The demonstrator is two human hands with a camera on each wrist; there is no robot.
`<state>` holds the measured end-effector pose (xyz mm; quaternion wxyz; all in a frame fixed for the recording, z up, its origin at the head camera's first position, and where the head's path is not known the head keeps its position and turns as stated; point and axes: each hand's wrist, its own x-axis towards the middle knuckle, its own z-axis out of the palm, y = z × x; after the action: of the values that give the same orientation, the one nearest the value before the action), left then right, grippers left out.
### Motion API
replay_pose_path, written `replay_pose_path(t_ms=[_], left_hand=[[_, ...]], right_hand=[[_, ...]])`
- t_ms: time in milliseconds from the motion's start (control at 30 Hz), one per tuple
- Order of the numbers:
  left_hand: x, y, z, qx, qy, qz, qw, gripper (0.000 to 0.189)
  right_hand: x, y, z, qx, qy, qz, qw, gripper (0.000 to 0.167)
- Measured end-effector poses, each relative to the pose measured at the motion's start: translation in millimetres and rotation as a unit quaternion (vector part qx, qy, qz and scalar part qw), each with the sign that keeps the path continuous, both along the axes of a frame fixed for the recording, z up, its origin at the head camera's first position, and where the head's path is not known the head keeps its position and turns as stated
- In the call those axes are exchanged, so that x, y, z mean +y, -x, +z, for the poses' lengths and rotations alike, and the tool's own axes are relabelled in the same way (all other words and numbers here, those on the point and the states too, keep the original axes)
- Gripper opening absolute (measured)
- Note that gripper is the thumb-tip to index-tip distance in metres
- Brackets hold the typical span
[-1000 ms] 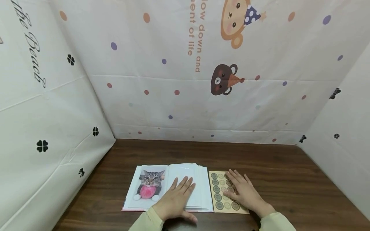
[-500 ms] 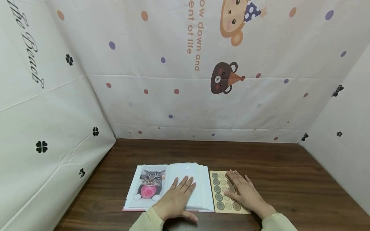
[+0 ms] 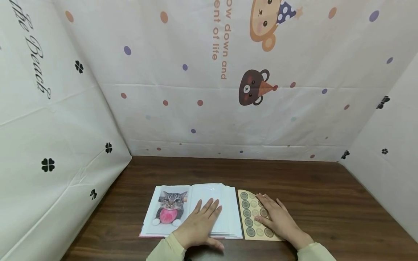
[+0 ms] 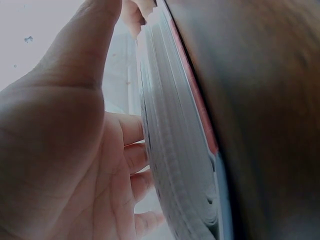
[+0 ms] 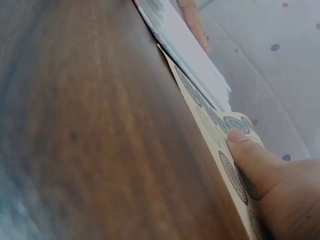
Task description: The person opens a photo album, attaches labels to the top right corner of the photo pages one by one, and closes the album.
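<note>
An open photo album (image 3: pixel 231 217) lies on the table, showing a cat photo (image 3: pixel 170 206) on its left page. My left hand (image 3: pixel 198 224) rests on the white right page, fingers straight, thumb past the near edge. From the side, the left wrist view shows the album's thick stack of pages (image 4: pixel 167 125) beside the palm (image 4: pixel 85 170). Just right of the album is a tan sheet of round stickers (image 3: pixel 247 214). My right hand (image 3: pixel 281 221) lies over its right part, thumb on the surface. The sheet's far end bends upward. The fingertips' contact is partly hidden in the right wrist view.
The dark wooden table (image 3: pixel 196 170) reaches back to a white patterned cloth wall (image 3: pixel 215 119). Similar cloth walls stand at the left (image 3: pixel 72 145) and right (image 3: pixel 388 174). Album and sticker sheet lie side by side, close to each other.
The far end of the sticker sheet, flat earlier, now curls up near my right fingertips. My left hand stays on the album page. The head view has shifted slightly.
</note>
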<state>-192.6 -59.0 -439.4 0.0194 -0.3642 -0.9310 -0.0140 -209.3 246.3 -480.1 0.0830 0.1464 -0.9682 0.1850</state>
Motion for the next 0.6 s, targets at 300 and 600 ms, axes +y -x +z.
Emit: replay_pose_path(t_ms=[300, 600], left_hand=[[1.4, 2.8, -0.2, 0.006, -0.002, -0.002, 1.0, 0.107], [4.9, 9.6, 2.8, 0.136, -0.063, -0.041, 0.988, 0.077]], right_hand=[[-1, 0.1, 3.9, 0.008, 0.016, -0.022, 0.9996, 0.077], [-4, -7.1, 25.1, 0.029, 0.05, -0.039, 0.9976, 0.07]])
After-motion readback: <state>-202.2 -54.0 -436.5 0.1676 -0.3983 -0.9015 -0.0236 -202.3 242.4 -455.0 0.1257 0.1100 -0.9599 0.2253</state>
